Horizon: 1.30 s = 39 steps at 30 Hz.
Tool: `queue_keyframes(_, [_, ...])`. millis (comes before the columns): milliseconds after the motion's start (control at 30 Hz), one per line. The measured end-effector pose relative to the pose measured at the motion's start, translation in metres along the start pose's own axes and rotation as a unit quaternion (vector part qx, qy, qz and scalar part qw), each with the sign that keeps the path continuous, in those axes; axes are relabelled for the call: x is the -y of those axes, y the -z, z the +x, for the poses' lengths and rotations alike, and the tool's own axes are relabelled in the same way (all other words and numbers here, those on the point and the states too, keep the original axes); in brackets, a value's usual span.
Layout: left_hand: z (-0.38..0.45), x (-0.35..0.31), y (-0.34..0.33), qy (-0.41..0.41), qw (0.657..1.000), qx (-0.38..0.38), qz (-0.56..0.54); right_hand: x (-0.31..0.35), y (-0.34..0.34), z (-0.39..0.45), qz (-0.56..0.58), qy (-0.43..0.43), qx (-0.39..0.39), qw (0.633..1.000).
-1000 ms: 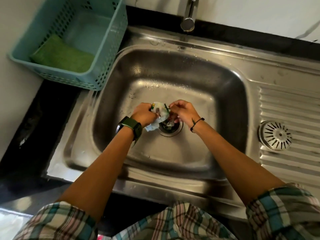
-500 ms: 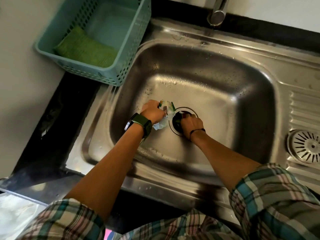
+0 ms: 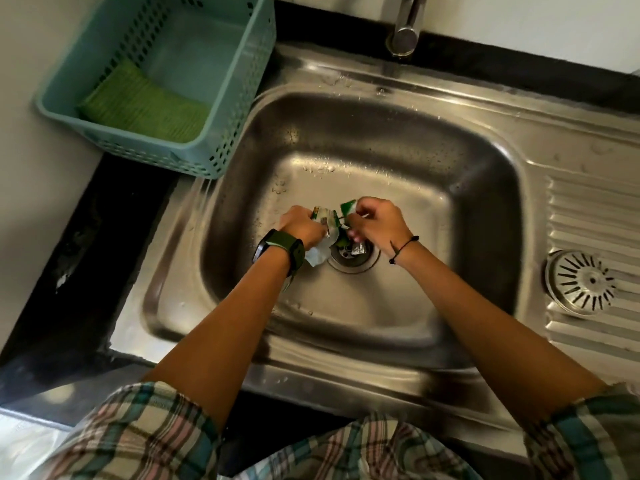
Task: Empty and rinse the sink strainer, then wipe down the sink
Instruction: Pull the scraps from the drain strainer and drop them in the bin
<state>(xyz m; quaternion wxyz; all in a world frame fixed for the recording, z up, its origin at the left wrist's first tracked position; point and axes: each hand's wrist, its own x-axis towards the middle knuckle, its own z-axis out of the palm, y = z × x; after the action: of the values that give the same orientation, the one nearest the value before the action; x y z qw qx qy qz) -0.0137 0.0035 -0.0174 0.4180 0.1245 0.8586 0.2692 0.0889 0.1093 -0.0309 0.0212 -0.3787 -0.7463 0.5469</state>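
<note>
A crumpled wad of scraps [image 3: 327, 225] is gripped by the left hand [image 3: 302, 226], fingers curled around it, above the sink [image 3: 408, 188] floor just left of the drain [image 3: 349, 255]. A green-and-white scrap [image 3: 347, 210] is pinched by the right hand [image 3: 375, 221], close beside the wad, over the drain. More debris is seen inside the drain opening. The strainer [image 3: 581, 282] is lying on the ribbed drainboard [image 3: 595, 216], well apart to the right. A green pad [image 3: 142, 102] is lying in the teal basket [image 3: 239, 98] at the sink's left corner.

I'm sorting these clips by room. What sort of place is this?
Most likely a home kitchen: a stainless steel sink with a ribbed draining board, a tap over it, and a green scrubbing pad in a plastic basket.
</note>
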Motion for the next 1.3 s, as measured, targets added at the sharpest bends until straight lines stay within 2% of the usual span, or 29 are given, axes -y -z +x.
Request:
queue_keyframes(100, [-0.002, -0.003, -0.003, 0.002, 0.998, 0.008, -0.061, 0.02, -0.009, -0.01, -0.084, 0.083, 0.017, 0.993])
queue_keyframes(167, [-0.003, -0.003, -0.003, 0.006, 0.995, 0.016, -0.101, 0.025, -0.015, -0.009, -0.166, 0.106, 0.014, 0.98])
queue_keyframes(367, [-0.011, -0.004, 0.007, 0.041, 0.969, 0.076, -0.233, 0.033, -0.017, 0.003, -0.259, 0.03, 0.059, 0.964])
queue_keyframes(467, [-0.012, -0.007, 0.009, 0.053, 0.954, 0.077, -0.284, 0.04, -0.015, 0.01, -0.286, 0.011, 0.084, 0.954])
queue_keyframes(533, [-0.009, -0.006, 0.008, 0.052, 0.952, 0.057, -0.296, 0.043, -0.009, 0.015, -0.249, -0.003, 0.126, 0.96])
queue_keyframes(633, [0.0, -0.002, 0.011, 0.06, 0.96, 0.014, -0.273, 0.036, 0.006, 0.024, -0.065, -0.062, 0.199, 0.976])
queue_keyframes(700, [0.005, 0.001, 0.014, 0.066, 0.965, 0.008, -0.253, 0.021, 0.01, 0.036, 0.006, -0.089, 0.141, 0.986])
queue_keyframes(733, [0.006, 0.002, 0.015, 0.07, 0.965, 0.016, -0.253, 0.012, 0.008, 0.042, -0.023, -0.092, 0.091, 0.991])
queue_keyframes(767, [0.008, 0.004, 0.016, 0.074, 0.964, 0.021, -0.254, 0.001, 0.005, 0.048, -0.108, -0.082, 0.054, 0.989])
queue_keyframes(833, [0.008, 0.005, 0.017, 0.08, 0.962, 0.024, -0.259, -0.02, -0.003, 0.05, -0.307, -0.05, 0.056, 0.949])
queue_keyframes(900, [0.005, 0.004, 0.018, 0.086, 0.955, 0.032, -0.283, -0.039, -0.011, 0.045, -0.428, 0.009, 0.123, 0.895])
queue_keyframes(967, [0.005, 0.004, 0.019, 0.083, 0.951, 0.042, -0.294, -0.052, -0.017, 0.04, -0.521, 0.103, 0.149, 0.834])
queue_keyframes(1067, [0.004, 0.003, 0.024, 0.076, 0.957, 0.039, -0.278, -0.06, -0.02, 0.039, -0.592, 0.18, 0.148, 0.771])
queue_keyframes(1167, [0.005, 0.003, 0.026, 0.075, 0.964, 0.029, -0.255, -0.065, -0.021, 0.04, -0.622, 0.203, 0.16, 0.739])
queue_keyframes(1233, [0.006, 0.004, 0.025, 0.07, 0.969, 0.031, -0.237, -0.066, -0.019, 0.039, -0.606, 0.193, 0.151, 0.757])
queue_keyframes(1300, [0.007, 0.004, 0.024, 0.064, 0.971, 0.032, -0.227, -0.063, -0.012, 0.037, -0.541, 0.162, 0.111, 0.818])
